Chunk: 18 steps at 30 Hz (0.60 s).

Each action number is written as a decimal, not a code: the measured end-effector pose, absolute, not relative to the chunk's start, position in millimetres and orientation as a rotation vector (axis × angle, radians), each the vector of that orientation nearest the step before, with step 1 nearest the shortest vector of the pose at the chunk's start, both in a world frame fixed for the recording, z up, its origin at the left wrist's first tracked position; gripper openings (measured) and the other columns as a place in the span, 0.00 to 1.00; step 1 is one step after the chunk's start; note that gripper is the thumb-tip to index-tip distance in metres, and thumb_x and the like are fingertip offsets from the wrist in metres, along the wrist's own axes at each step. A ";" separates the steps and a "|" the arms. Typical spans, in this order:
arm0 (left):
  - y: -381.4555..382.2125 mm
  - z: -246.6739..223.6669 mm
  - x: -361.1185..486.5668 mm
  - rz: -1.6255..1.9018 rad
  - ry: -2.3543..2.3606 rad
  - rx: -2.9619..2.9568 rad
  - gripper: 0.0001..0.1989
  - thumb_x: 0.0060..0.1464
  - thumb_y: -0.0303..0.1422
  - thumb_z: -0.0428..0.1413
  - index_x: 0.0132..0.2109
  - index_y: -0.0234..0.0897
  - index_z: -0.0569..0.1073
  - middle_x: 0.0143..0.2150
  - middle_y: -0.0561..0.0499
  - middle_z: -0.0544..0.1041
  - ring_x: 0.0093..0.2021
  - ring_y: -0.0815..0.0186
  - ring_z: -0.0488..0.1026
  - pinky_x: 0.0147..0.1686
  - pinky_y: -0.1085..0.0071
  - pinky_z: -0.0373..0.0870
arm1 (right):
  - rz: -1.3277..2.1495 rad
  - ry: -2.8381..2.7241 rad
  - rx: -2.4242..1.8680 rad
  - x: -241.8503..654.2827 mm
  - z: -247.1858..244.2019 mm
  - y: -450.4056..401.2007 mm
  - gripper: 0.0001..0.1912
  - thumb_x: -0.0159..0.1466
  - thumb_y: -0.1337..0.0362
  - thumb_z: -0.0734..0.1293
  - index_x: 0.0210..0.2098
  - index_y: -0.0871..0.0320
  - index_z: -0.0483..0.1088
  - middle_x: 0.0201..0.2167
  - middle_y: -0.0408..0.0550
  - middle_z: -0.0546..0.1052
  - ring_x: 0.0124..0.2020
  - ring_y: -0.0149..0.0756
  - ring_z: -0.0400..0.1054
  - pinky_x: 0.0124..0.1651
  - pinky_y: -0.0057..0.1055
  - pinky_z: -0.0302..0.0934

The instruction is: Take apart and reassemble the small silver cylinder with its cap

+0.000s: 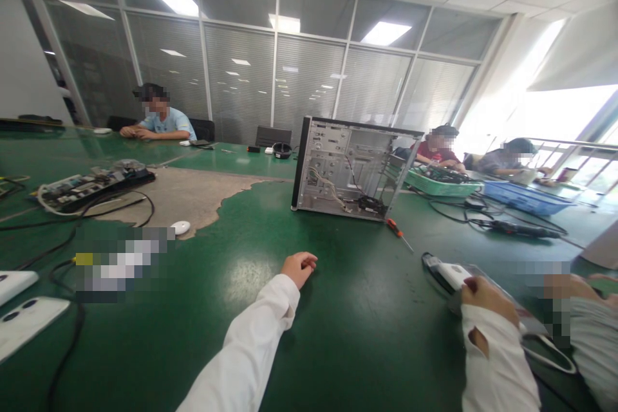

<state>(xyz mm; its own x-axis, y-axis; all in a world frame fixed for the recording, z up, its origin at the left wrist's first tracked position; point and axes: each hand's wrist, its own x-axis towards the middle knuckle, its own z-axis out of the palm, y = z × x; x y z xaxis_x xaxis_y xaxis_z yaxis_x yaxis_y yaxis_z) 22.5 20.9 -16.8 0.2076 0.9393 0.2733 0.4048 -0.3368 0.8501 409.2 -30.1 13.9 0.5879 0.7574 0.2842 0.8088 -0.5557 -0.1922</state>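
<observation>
My left hand (299, 269), in a white sleeve, rests on the green tabletop (357, 309), its fingers loosely curled with a gap at the thumb and nothing seen in them. In front of it stands an open computer case (355, 167), its side panel off and loose wires inside. A screwdriver (394, 227) with an orange and black handle lies by the case's near right corner. At the right, my right hand (490, 299) is closed beside a white device (454, 275) and a see-through plastic sheet or bag. What its fingers grip is hidden.
A circuit board assembly (99, 183) with cables lies at the left, near white phones (31, 322). Green basket (441, 181) and blue basket (526, 198) stand at the right, beside a corded tool (524, 230). Another person's arm (591, 335) is close at my right; others sit farther back.
</observation>
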 end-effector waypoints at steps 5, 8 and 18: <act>20.6 -16.1 22.4 1.080 1.247 1.852 0.16 0.37 0.19 0.46 0.35 0.33 0.71 0.28 0.52 0.74 0.27 0.72 0.70 0.33 0.75 0.68 | -0.279 -1.224 -2.498 405.5 14.9 -35.2 0.16 0.57 0.61 0.52 0.38 0.59 0.65 0.35 0.57 0.69 0.35 0.45 0.65 0.27 0.31 0.54; 20.6 -15.8 22.4 1.079 1.248 1.858 0.16 0.37 0.19 0.46 0.35 0.33 0.71 0.27 0.52 0.74 0.27 0.72 0.70 0.33 0.74 0.68 | -0.367 -1.178 -2.437 403.6 13.0 -40.0 0.17 0.57 0.60 0.51 0.39 0.58 0.65 0.36 0.57 0.69 0.35 0.45 0.65 0.27 0.32 0.54; 20.2 -15.3 23.5 1.085 1.244 1.853 0.16 0.37 0.19 0.46 0.35 0.32 0.70 0.27 0.52 0.74 0.27 0.72 0.70 0.33 0.75 0.68 | -0.313 -1.201 -2.453 405.0 13.5 -43.2 0.14 0.54 0.59 0.55 0.34 0.58 0.66 0.30 0.55 0.72 0.30 0.44 0.66 0.24 0.31 0.54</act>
<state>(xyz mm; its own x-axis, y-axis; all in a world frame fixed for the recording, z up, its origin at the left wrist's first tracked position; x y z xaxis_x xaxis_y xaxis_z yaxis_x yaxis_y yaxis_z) 23.5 20.2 -15.3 0.2077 0.9381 0.2770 0.4020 -0.3400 0.8501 405.0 -43.2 13.5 0.6079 0.7064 0.3625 0.7935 -0.5567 -0.2458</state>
